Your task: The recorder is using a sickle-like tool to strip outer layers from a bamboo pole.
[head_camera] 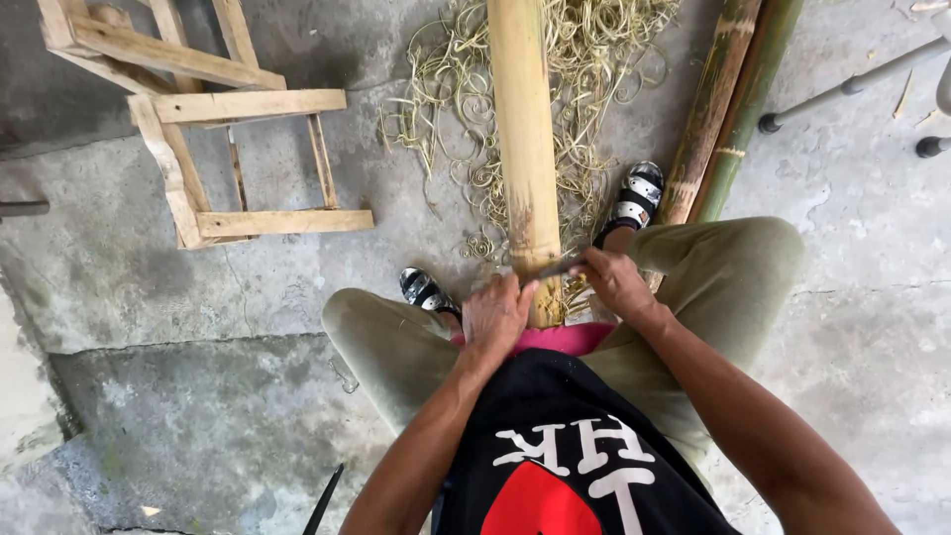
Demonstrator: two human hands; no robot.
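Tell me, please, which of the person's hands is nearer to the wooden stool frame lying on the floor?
The left. The left hand grips the near end of the bamboo pole, on the side of the wooden stool frame; the right hand is beyond the pole, holding a blade.

Pale yellow bamboo pole (523, 139), scraped smooth and matt, darker and rougher near the lower end. Thin curled bamboo shavings (584, 59), dry and stringy, heaped around it. Two unpeeled bamboo stems (728, 109), green and brown, with a slight sheen. Dull dark blade (561, 266), probably metal, gripped between left hand (495, 315) and right hand (616, 282); too small to judge the finish. Rough unpainted wooden frame (213, 109), sawn and matt. Grey concrete floor (149, 297), stained, cracked, coarse. Soft olive cloth trousers (733, 272); black cloth apron (575, 456) with a printed patch. Glossy sandals (637, 198) in black and white, plastic-looking.
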